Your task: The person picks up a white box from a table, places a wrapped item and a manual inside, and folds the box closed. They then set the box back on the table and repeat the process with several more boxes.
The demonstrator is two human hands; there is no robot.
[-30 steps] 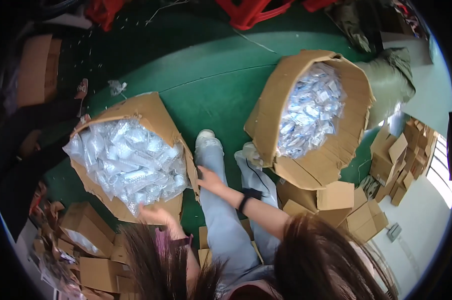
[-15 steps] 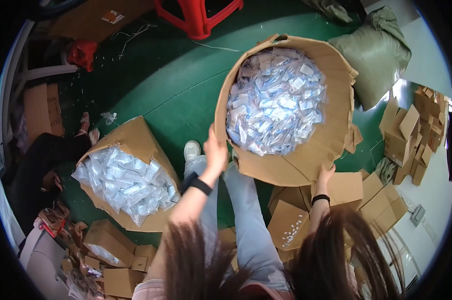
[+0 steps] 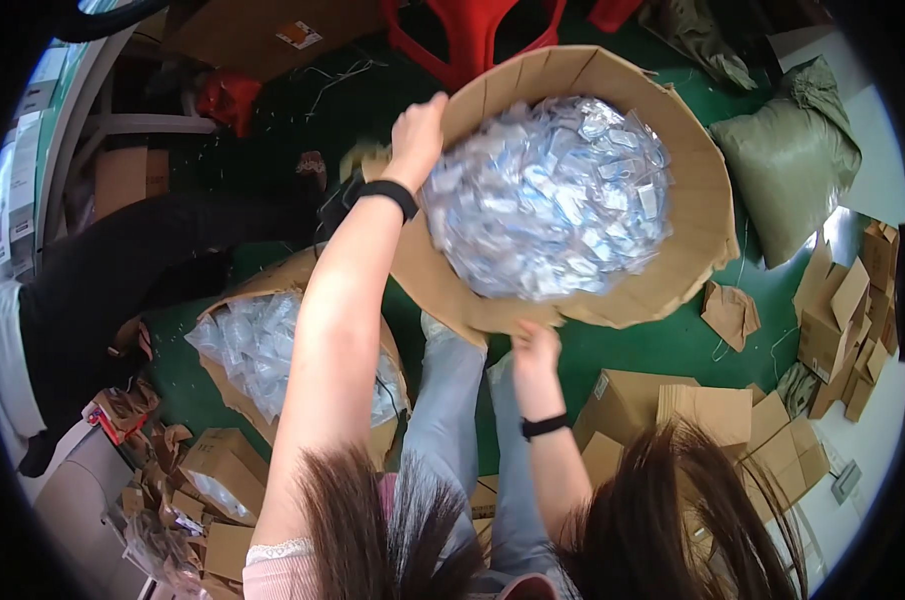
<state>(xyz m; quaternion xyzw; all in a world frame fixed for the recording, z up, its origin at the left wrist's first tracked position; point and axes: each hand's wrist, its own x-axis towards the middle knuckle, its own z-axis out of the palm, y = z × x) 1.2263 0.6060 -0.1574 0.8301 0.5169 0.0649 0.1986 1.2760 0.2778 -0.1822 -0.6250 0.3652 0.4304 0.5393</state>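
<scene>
A large cardboard box (image 3: pixel 708 190) with bent, rounded walls stands in front of me, filled with small clear plastic packets (image 3: pixel 553 200) with bluish and white contents. My left hand (image 3: pixel 419 138) grips its rim at the far left, the arm stretched out. On the near rim, my right hand (image 3: pixel 536 350) is closed around the cardboard edge. Both wrists carry black bands. To the left, partly behind my left forearm, a second open carton (image 3: pixel 291 272) lies tilted with clear plastic bags (image 3: pixel 258 340) in its mouth.
A person's black-clad leg (image 3: pixel 173 235) reaches in from the left. Red plastic stools (image 3: pixel 463 50) stand beyond the box, and a stuffed green sack (image 3: pixel 798 160) sits at right. Opened cartons (image 3: pixel 708 410) lie at lower right, with more cartons (image 3: pixel 223 465) and scraps at lower left.
My left hand has moved from the near-left side to the far-left rim. My right hand has shifted left along the near rim. The box has turned, and the person's leg has stretched further in.
</scene>
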